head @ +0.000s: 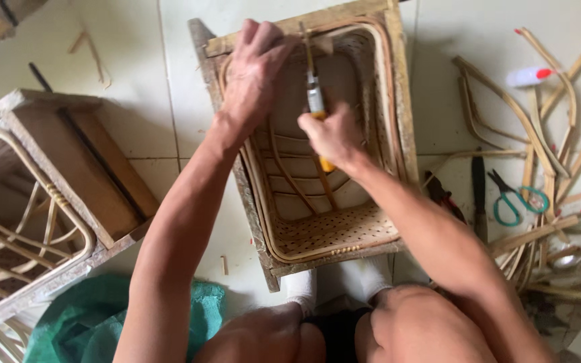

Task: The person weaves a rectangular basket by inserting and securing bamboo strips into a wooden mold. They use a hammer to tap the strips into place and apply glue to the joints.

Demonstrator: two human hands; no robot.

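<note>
A rattan basket in a wooden frame point(405, 121) lies on the tiled floor in front of me. My left hand point(253, 74) presses on the frame's far left corner, fingers spread over the rim. My right hand point(334, 138) grips a yellow-handled knife point(316, 101), its blade pointing away toward the basket's far rim beside my left fingers. The basket's inside shows curved rattan ribs point(284, 168) and woven side panels point(334, 232). My knees and white socks are at the bottom of the view.
A second wooden-framed rattan basket point(42, 195) stands at the left. Loose rattan strips point(546, 134), green-handled scissors point(516, 198), a dark knife point(479, 191), pliers and a white bottle with a red cap point(529, 76) lie at the right. A green bag point(82, 323) lies at lower left.
</note>
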